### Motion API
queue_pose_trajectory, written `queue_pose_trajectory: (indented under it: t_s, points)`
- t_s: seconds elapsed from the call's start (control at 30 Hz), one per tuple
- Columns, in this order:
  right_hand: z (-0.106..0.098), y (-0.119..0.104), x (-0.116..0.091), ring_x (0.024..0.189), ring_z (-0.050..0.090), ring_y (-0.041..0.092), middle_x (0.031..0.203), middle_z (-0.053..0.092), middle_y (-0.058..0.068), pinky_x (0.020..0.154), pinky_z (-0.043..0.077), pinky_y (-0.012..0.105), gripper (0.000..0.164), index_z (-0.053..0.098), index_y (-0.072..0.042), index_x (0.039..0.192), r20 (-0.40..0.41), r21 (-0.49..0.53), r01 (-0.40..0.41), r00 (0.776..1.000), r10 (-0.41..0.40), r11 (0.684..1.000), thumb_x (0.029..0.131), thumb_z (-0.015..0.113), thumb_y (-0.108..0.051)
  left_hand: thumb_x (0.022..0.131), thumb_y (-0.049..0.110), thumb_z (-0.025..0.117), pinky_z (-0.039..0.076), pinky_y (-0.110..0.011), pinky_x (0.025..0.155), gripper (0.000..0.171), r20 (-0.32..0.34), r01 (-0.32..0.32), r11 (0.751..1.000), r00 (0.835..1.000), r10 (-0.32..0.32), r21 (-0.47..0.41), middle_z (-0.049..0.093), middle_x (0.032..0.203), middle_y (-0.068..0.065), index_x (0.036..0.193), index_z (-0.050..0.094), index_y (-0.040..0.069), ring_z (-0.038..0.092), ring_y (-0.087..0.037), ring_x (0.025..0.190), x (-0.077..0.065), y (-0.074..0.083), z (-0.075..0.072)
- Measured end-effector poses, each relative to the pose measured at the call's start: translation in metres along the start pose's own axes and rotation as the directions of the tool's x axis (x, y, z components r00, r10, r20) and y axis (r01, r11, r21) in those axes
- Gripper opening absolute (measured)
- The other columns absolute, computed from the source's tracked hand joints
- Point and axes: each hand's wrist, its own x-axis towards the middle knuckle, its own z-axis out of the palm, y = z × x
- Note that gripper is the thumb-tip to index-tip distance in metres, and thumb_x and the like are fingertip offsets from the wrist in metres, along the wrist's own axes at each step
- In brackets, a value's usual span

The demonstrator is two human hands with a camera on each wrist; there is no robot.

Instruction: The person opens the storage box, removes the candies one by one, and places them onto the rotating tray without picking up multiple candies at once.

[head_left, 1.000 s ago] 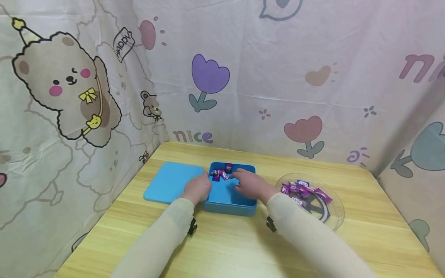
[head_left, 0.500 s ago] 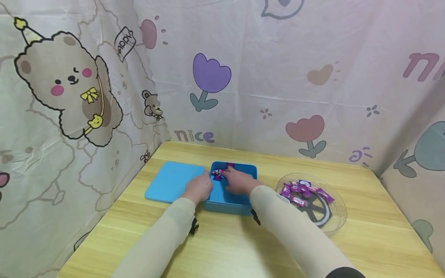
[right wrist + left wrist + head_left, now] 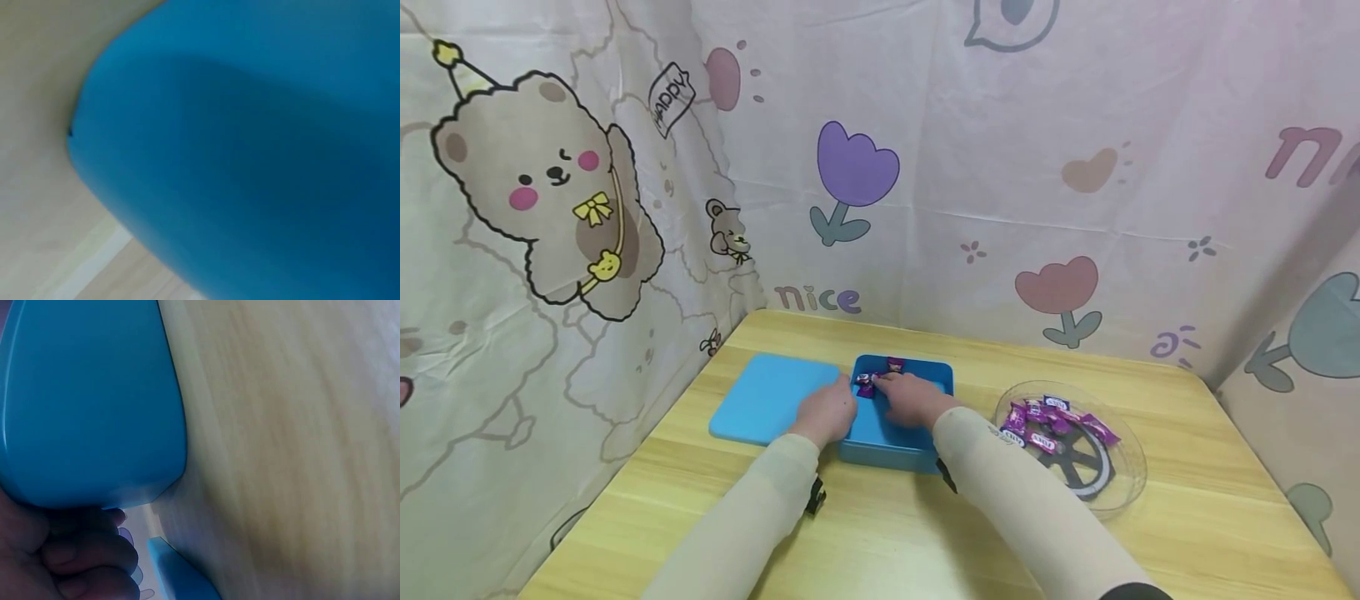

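Candies (image 3: 866, 390) sat mid-frame in the blue box (image 3: 887, 457) — left hand (image 3: 827, 411) gripped its left side, fingers curled; right hand (image 3: 912, 399) touched them — couldn't tell if its fingers pinched any.

Blue box (image 3: 882, 452): moulded plastic by the look, smooth-walled, low gloss, pale streak of light along one edge. Lid (image 3: 767, 398): same plastic look, flat, smooth, nearer matt. Wrapped sweets (image 3: 866, 388) in the box, more in the round dish (image 3: 1127, 477): thin, crinkled wrappers, shiny where they catch light. Dish itself clear and smooth, glossy at the rim; plastic or glass, can't tell from here. Tabletop (image 3: 865, 542): wood-grained, smooth, soft sheen; solid or laminate unclear. Sleeves (image 3: 737, 517): cloth, matt. Wall hanging (image 3: 940, 150): thin printed cloth, mostly matt, creased.
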Motion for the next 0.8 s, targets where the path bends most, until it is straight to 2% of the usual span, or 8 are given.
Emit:
queue_pose_trajectory:
  t_s: [0.33,0.47,0.6,0.67,0.8]
  points:
    - [0.001,0.005,-0.004,0.139,0.046,0.029,0.151,0.051,0.005,0.111,0.04,0.049,0.052,0.056,-0.018,0.148,-0.016,-0.003,0.015,1.0,-0.015,1.0,0.098,0.069,-0.024,0.107,0.02,0.041,0.053,-0.053,0.093,0.056,0.006,0.023,1.0,1.0,-0.023,-0.017,0.049,0.15,-0.02,0.156,0.03,-0.005,0.058,-0.031,0.123,0.0,0.001,-0.001]
    - [0.0,0.008,-0.007,0.127,0.056,0.026,0.138,0.061,0.003,0.107,0.045,0.047,0.045,0.062,-0.019,0.141,-0.024,-0.004,0.011,1.0,-0.011,1.0,0.097,0.071,-0.023,0.107,0.02,0.04,0.053,-0.053,0.093,0.055,0.006,0.021,1.0,1.0,-0.021,-0.016,0.05,0.149,-0.02,0.156,0.031,-0.005,0.058,-0.031,0.122,0.0,0.001,-0.001]
    - [0.001,0.01,-0.009,0.115,0.061,0.024,0.125,0.065,0.004,0.103,0.049,0.044,0.037,0.067,-0.016,0.133,-0.033,-0.025,0.035,0.999,-0.036,0.999,0.097,0.071,-0.02,0.108,0.021,0.038,0.049,-0.054,0.1,0.055,0.013,0.031,0.999,0.999,-0.031,-0.03,0.047,0.152,-0.019,0.156,0.03,-0.004,0.053,-0.034,0.131,-0.001,0.002,-0.001]
    - [0.002,0.012,-0.01,0.111,0.062,0.023,0.121,0.065,0.004,0.102,0.05,0.042,0.035,0.068,-0.015,0.132,-0.037,-0.031,0.045,0.998,-0.046,0.999,0.097,0.07,-0.02,0.108,0.021,0.038,0.046,-0.055,0.103,0.055,0.016,0.038,0.998,0.999,-0.037,-0.043,0.044,0.154,-0.019,0.157,0.029,-0.004,0.048,-0.035,0.136,-0.001,0.002,-0.001]
    - [0.003,0.013,-0.014,0.109,0.062,0.021,0.12,0.064,0.003,0.101,0.051,0.041,0.034,0.068,-0.016,0.132,-0.039,-0.032,0.043,0.998,-0.044,0.999,0.098,0.069,-0.021,0.108,0.02,0.038,0.045,-0.056,0.104,0.055,0.017,0.045,0.998,0.999,-0.044,-0.052,0.044,0.154,-0.019,0.157,0.028,-0.004,0.048,-0.036,0.136,-0.002,0.003,-0.001]
